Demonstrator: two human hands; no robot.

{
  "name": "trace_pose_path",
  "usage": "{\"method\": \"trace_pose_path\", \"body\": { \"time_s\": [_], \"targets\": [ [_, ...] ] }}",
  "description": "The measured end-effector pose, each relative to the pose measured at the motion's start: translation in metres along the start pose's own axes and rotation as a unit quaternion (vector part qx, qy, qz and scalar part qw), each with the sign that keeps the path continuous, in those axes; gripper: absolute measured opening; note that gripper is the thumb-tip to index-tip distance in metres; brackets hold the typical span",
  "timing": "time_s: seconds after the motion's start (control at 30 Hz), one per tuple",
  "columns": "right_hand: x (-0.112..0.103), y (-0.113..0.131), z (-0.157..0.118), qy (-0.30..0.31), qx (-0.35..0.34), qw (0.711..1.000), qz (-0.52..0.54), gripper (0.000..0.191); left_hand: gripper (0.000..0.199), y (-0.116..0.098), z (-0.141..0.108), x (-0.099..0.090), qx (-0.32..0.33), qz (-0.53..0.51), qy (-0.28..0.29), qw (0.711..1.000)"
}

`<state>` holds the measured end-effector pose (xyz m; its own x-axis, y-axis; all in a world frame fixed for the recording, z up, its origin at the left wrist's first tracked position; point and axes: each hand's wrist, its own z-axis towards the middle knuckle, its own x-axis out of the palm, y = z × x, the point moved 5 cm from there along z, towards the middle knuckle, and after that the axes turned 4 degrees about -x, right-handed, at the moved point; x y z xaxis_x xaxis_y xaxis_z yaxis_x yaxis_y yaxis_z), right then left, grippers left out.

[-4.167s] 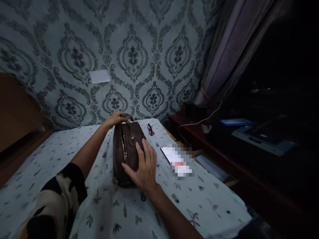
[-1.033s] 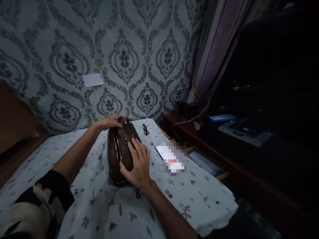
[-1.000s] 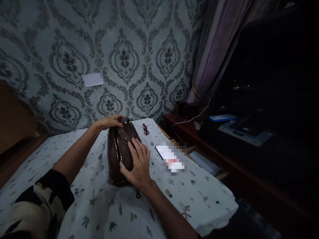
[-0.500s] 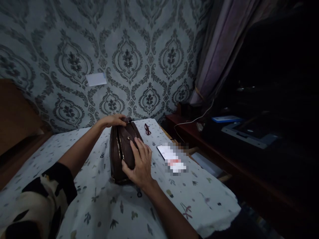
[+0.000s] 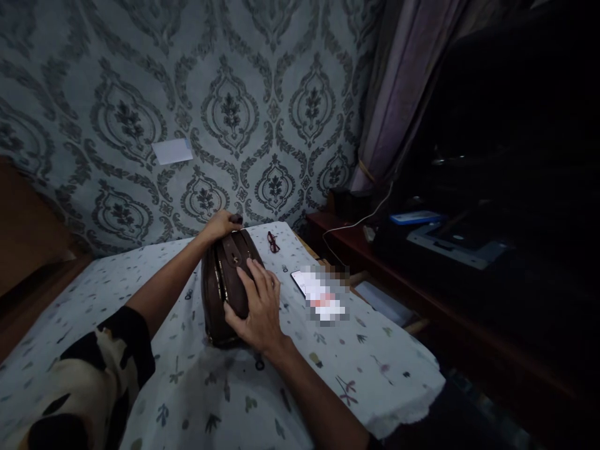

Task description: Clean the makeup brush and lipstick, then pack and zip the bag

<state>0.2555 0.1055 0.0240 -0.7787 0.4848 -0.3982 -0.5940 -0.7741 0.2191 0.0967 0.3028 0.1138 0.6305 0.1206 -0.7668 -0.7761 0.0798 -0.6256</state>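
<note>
The dark brown, leather-look handbag (image 5: 210,312) sits on a white cloth printed with small plants (image 5: 384,340), directly between the two hands. The left hand (image 5: 221,225) is at its far end, fingers closed on the short brown carrying handle (image 5: 237,219). The right hand (image 5: 257,306) rests on the near right part of the bag, thumb and fingers spread apart and laid against its surface rather than clasping it. The hands are well apart from each other.

A gold-toothed zip (image 5: 220,278) runs lengthwise down the bag, its near end close to the right thumb's tip. A small metal clasp (image 5: 235,258) lies between the left hand and the right fingertips.

Beyond the right fingers, to the right of the left hand, lie dark red-framed eyeglasses (image 5: 272,242). A dark-edged smartphone with a lit screen (image 5: 300,281), partly blurred out, lies near the right hand, on its right.
</note>
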Motion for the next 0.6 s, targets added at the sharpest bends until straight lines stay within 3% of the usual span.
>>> {"method": "trace_pose_path", "body": {
  "time_s": [0.17,0.43,0.6],
  "targets": [
    [-0.001,-0.001,0.001,-0.008,0.002,1.0,0.006,0.059,0.028,0.008,0.0,0.002,-0.017,-0.034,-0.047,0.998],
    [0.0,-0.001,0.001,-0.023,-0.008,1.0,0.007,0.052,0.031,0.002,-0.028,0.009,-0.02,-0.153,-0.023,0.988],
    [0.0,-0.002,0.001,-0.019,-0.007,1.0,0.006,0.054,0.025,0.002,-0.03,-0.01,-0.001,-0.17,0.0,0.985]
  ]
}}
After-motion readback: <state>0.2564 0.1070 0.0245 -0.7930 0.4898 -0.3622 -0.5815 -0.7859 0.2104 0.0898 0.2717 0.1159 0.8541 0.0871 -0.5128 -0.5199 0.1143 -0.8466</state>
